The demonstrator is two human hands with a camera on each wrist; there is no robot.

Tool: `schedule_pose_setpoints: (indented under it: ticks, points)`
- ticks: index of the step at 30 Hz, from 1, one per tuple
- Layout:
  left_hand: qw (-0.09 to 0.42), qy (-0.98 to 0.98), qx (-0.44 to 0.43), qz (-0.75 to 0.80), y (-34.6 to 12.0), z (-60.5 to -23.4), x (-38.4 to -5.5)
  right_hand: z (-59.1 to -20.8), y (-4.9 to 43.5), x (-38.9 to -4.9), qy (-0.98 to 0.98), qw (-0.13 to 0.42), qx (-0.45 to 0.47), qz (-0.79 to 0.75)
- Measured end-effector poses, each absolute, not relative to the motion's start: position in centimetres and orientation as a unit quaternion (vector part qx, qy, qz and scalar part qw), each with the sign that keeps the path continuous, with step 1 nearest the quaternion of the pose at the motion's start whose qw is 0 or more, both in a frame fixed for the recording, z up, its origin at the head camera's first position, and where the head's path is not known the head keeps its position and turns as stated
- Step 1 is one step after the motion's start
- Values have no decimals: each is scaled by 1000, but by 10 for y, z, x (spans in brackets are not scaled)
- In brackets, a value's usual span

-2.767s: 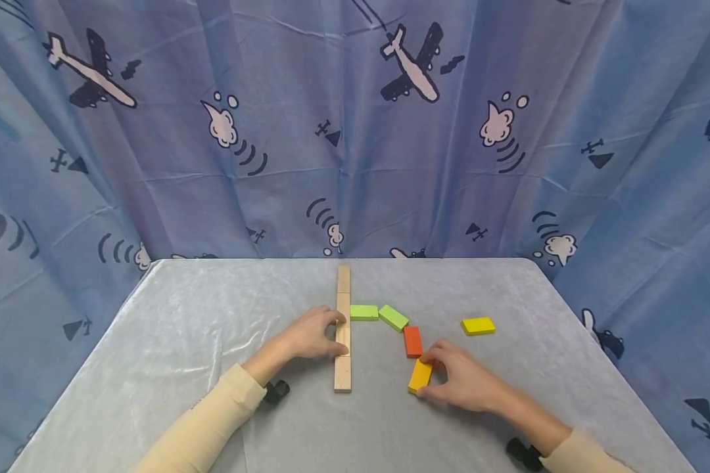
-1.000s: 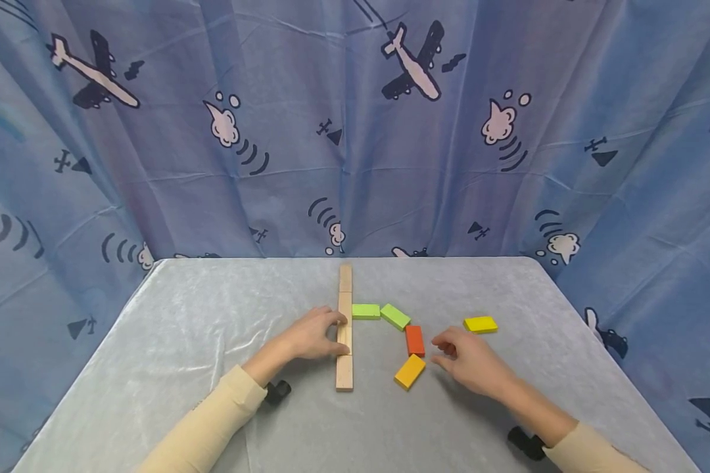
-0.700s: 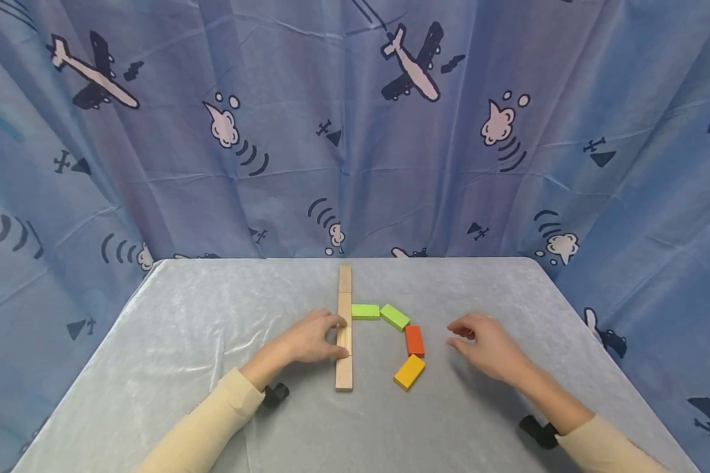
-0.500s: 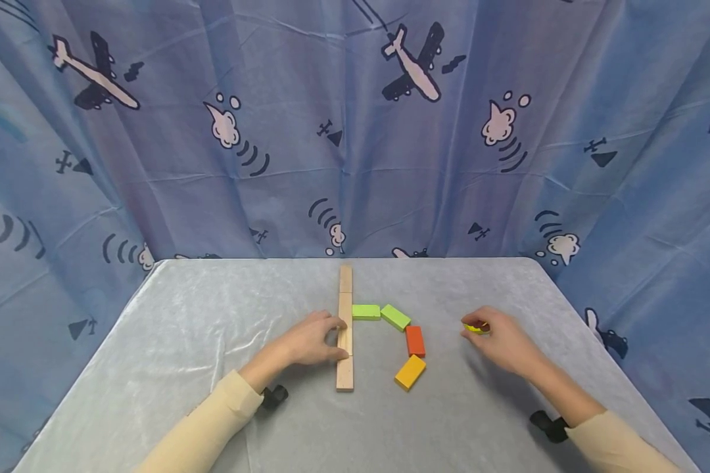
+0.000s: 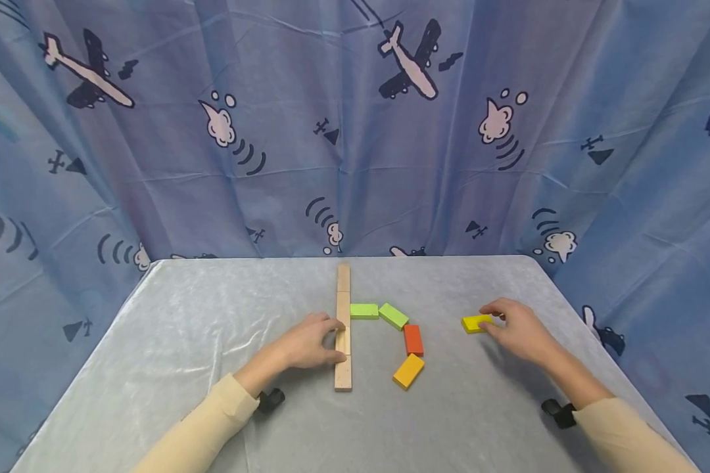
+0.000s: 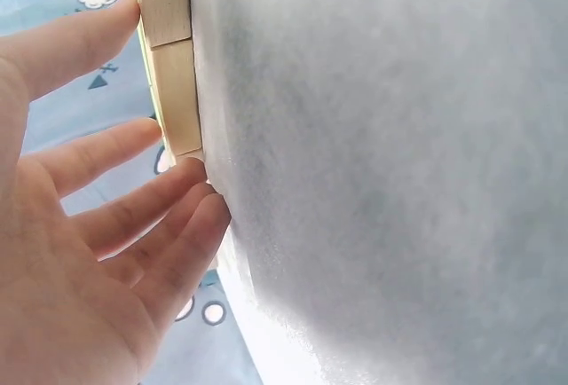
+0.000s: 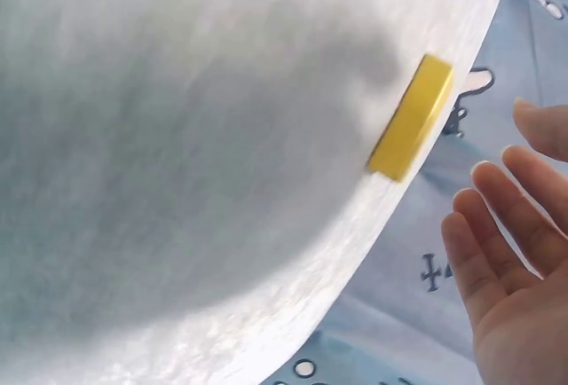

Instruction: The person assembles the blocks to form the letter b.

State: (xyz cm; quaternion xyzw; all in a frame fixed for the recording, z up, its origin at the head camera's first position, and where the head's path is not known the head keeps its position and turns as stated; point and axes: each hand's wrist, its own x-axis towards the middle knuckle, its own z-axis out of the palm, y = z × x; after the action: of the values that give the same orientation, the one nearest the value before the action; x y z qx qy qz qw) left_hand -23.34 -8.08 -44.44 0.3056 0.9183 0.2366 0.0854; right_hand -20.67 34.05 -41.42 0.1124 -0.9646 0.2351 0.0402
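Note:
Plain wooden blocks (image 5: 343,378) lie end to end in a straight line on the table. My left hand (image 5: 310,343) rests at this line with relaxed, spread fingertips; in the left wrist view, the thumb and fingers lie against the wooden blocks (image 6: 177,92). From the line's right side curve two green blocks (image 5: 363,311), a red block (image 5: 413,340) and an orange block (image 5: 409,372). Farther right, my right hand (image 5: 520,330) hovers by a yellow block (image 5: 472,324). In the right wrist view its fingers stay apart from the yellow block (image 7: 413,119), holding nothing.
A pale grey cloth covers the table (image 5: 260,433). Behind and at both sides hangs a blue curtain (image 5: 284,164) printed with airplanes. Dark wrist cameras (image 5: 559,414) sit below both wrists near the tabletop.
My right hand let go of the orange block, whose near end now points left, and moved right and away to the yellow block. My left hand stayed at the wooden line.

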Motion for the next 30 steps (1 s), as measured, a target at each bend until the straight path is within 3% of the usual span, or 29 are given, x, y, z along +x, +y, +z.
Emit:
schedule_pose_setpoints:
  ticks: [30]
  points:
    - [86,921,310,222,-81,-445,-228,-442,360,-232,-961,-38,70,263]
